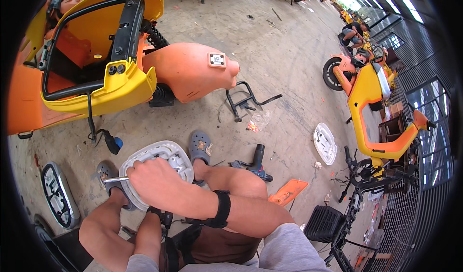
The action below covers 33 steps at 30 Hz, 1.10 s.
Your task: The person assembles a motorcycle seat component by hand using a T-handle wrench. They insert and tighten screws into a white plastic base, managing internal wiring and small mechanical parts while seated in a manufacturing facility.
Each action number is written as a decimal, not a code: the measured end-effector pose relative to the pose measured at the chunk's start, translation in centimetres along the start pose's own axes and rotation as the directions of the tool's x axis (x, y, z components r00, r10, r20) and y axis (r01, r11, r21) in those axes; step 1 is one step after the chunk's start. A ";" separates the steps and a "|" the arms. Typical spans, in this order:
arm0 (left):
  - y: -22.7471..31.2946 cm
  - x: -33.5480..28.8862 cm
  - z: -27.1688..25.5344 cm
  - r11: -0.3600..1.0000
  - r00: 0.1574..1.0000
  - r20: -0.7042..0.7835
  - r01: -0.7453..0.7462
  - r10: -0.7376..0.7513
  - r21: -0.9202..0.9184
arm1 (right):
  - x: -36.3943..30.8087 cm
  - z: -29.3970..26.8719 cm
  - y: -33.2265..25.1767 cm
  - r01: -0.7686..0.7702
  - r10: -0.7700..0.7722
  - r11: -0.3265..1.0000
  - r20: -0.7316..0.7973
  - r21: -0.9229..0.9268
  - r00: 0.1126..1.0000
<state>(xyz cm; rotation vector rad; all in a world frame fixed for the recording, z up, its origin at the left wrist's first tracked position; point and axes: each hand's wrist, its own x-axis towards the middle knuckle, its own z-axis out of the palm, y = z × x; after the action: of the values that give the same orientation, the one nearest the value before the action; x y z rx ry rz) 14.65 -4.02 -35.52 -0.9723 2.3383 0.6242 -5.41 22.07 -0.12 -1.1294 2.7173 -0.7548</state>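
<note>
My right hand (153, 178) is closed in a fist around a shiny metal rod (115, 179), whose end sticks out to the left; its other end is hidden. Beneath that fist is a white plastic pan (166, 149) with a rounded outline and moulded ribs, like the underside of a scooter seat. It lies between my feet, in grey clogs (199, 145). Of my left arm the forearm (147, 238) shows, with a black band near the wrist. The left hand itself is hidden behind my right hand and forearm, so its fingers do not show.
A yellow and orange scooter body (120, 83) stands ahead on the left. On the floor lie a cordless drill (258, 163), an orange panel (288, 191), a black metal bracket (243, 99), another white pan (325, 144) and a black-lined pan (59, 195). More scooters (374, 112) stand right; a person (354, 34) crouches far off.
</note>
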 end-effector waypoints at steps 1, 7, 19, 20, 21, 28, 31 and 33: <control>1.0 0.4 0.6 1.000 1.000 0.011 -0.021 0.021 -0.001 | 0.0 0.0 0.0 -0.004 0.004 1.000 -0.001 -0.002 1.000; 5.9 1.5 3.5 0.995 0.994 0.048 -0.103 0.102 0.004 | 0.0 0.5 0.3 -0.004 0.004 1.000 -0.034 0.008 0.999; 9.3 2.3 5.4 0.987 0.985 0.071 -0.161 0.159 0.019 | -0.2 0.6 0.4 0.006 -0.006 1.000 -0.031 -0.018 0.999; 9.4 2.3 5.5 0.986 0.984 0.074 -0.163 0.161 0.019 | -0.2 0.5 0.4 0.005 -0.006 1.000 -0.029 -0.019 1.000; 9.6 2.3 5.6 0.986 0.984 0.073 -0.164 0.162 0.018 | -0.2 0.5 0.4 0.005 -0.006 1.000 -0.027 -0.020 1.000; 10.3 2.5 6.1 0.983 0.980 0.077 -0.184 0.183 0.012 | 0.1 0.9 0.3 0.002 -0.002 1.000 -0.004 -0.010 1.000; 10.1 2.8 5.8 0.983 0.982 0.060 -0.182 0.181 0.014 | 0.3 0.7 0.2 0.005 -0.005 1.000 0.038 0.018 0.999; 10.0 2.6 5.3 0.983 0.983 0.054 -0.179 0.178 0.027 | 0.1 0.2 0.4 -0.033 0.031 0.998 0.054 0.044 0.998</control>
<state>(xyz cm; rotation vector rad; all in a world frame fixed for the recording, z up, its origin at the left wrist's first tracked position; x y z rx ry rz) 7.19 4.16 -38.99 -0.7289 2.3994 0.6709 -5.65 22.20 -0.44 -1.0784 2.6546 -0.7665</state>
